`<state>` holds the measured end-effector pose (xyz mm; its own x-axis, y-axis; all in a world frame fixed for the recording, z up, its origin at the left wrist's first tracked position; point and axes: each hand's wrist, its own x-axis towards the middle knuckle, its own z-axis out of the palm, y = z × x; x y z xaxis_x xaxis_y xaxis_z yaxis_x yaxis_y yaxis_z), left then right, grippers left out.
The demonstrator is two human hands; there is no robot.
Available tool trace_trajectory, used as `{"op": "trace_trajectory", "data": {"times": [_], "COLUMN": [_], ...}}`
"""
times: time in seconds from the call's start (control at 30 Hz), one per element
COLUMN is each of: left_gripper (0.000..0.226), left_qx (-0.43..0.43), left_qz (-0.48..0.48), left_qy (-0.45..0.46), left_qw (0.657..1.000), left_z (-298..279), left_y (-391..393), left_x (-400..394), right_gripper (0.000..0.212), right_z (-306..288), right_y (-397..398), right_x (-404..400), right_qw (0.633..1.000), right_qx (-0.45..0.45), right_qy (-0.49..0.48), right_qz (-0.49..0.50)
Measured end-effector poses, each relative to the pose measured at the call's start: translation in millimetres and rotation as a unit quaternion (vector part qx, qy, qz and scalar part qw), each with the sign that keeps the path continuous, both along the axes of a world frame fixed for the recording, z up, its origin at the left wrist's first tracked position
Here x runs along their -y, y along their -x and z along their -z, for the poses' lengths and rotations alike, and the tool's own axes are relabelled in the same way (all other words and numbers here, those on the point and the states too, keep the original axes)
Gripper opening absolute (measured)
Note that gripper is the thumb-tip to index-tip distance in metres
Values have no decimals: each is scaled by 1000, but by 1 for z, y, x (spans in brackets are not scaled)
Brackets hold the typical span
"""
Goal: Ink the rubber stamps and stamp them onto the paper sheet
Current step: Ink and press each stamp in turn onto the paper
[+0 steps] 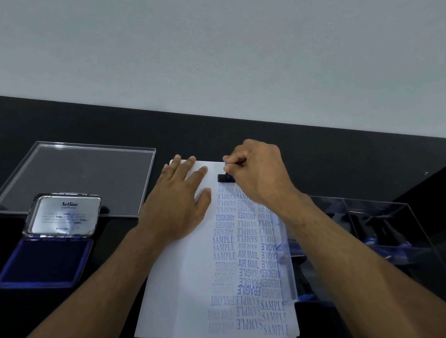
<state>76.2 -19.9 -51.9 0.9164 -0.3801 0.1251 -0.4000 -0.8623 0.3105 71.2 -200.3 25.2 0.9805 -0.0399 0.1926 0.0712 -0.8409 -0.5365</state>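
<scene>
The paper sheet (189, 277) was already filled down its right half with blue impressions, its left half being left bare; a rubber stamp (224, 177) was pressed at the far edge, pinched by the curled fingers of the right hand (258, 170); the left hand (177, 201) was laid flat, fingers spread, on the sheet; the ink pad (47, 260) lay open at left; the stamp's face was hidden, and further stamps were perhaps held in the clear box (388, 234) at right

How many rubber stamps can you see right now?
1 clearly: a black rubber stamp gripped by the right hand on the paper sheet's far edge. More may sit blurred inside the clear box at right.
</scene>
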Motion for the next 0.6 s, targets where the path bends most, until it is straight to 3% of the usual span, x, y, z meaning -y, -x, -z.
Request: {"op": "trace_trajectory", "data": {"times": [0.6], "left_gripper": [79], "left_qx": [4], "left_qz": [-3], "left_qy": [4], "left_qw": [1000], "left_z": [2], "left_y": [-1], "left_x": [0], "right_gripper": [8], "right_z": [1], "right_y": [-3], "right_x": [0], "right_qw": [1000], "right_qx": [3], "right_qy": [7], "right_qz": [0]}}
